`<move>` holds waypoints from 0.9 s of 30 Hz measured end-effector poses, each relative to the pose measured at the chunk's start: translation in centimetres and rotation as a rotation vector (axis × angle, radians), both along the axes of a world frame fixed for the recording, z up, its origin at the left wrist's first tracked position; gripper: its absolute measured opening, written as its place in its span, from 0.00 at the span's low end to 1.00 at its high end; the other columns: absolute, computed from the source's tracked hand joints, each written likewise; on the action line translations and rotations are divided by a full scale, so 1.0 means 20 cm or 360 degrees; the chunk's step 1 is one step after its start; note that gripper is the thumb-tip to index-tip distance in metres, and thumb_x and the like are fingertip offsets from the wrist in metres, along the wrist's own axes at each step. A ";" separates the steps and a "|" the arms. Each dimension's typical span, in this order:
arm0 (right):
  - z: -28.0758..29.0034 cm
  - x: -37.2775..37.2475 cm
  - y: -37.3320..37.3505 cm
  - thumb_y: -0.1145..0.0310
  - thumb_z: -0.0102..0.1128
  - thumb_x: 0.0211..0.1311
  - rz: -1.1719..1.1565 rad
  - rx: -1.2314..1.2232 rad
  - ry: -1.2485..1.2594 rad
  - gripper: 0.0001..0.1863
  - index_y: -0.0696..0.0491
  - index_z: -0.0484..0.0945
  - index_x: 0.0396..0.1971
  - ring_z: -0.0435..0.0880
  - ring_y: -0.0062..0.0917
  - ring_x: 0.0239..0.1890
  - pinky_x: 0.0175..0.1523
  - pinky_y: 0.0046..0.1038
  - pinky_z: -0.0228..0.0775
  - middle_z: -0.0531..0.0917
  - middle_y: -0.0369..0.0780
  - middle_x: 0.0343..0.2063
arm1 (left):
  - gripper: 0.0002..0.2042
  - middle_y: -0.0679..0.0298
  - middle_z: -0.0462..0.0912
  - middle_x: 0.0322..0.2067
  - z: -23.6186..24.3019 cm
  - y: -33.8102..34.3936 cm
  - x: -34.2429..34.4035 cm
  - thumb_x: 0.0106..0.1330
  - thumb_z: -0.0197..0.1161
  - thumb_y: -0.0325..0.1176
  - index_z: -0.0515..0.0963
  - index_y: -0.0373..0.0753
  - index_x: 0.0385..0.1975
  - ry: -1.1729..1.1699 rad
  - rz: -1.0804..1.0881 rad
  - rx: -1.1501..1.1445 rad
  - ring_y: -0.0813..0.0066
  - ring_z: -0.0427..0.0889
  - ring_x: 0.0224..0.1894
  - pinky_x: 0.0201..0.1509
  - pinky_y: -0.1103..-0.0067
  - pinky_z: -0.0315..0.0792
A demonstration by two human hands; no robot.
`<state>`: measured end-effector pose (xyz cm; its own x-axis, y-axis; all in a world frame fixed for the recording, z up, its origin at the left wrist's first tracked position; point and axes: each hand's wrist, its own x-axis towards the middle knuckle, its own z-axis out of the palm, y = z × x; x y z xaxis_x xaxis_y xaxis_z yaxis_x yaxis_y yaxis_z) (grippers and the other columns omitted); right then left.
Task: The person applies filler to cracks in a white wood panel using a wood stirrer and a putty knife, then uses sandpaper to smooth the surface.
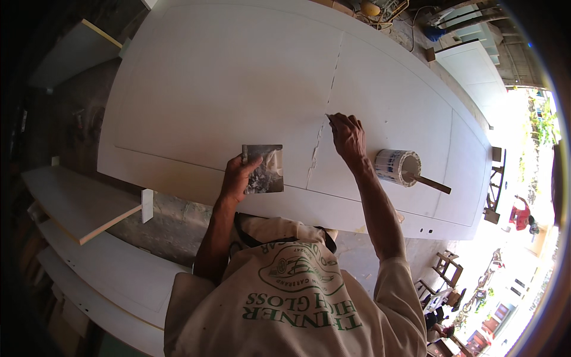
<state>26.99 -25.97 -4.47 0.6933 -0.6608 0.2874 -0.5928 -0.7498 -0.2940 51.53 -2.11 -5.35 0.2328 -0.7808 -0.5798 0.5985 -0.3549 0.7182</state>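
Note:
A large white door panel (pixel 226 71) lies flat in front of me, with thin grooves across its face. Along one groove runs a broken line of white putty (pixel 317 146). My left hand (pixel 239 172) grips a square, putty-smeared plate (pixel 270 172), thumb on top, above the panel's near side. At the groove, my right hand (pixel 348 134) is closed on a small, thin scraper (pixel 328 118), its tip at the putty line; most of it is hidden by the fingers. To the right of that hand a paint-stained can (pixel 389 166) rests on the panel, a flat wooden stick (pixel 433 183) leaning out.
More white panels (pixel 107 256) are stacked at the lower left, one with a bare wooden edge. Another pale panel (pixel 470 71) stands at the far right. A person in red (pixel 521 217) is in the bright area to the right, near wooden stools (pixel 447 269).

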 end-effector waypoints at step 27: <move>0.52 -0.06 0.79 0.80 0.66 0.63 -0.0083 0.0662 -0.0539 0.14 0.58 0.86 0.49 0.89 0.41 0.46 0.49 0.36 0.84 0.88 0.47 0.45 | 0.18 0.59 0.87 0.43 0.08 -0.06 -0.03 0.73 0.66 0.37 0.78 0.31 0.55 0.0659 -0.0193 -0.0091 0.71 0.90 0.38 0.45 0.72 0.88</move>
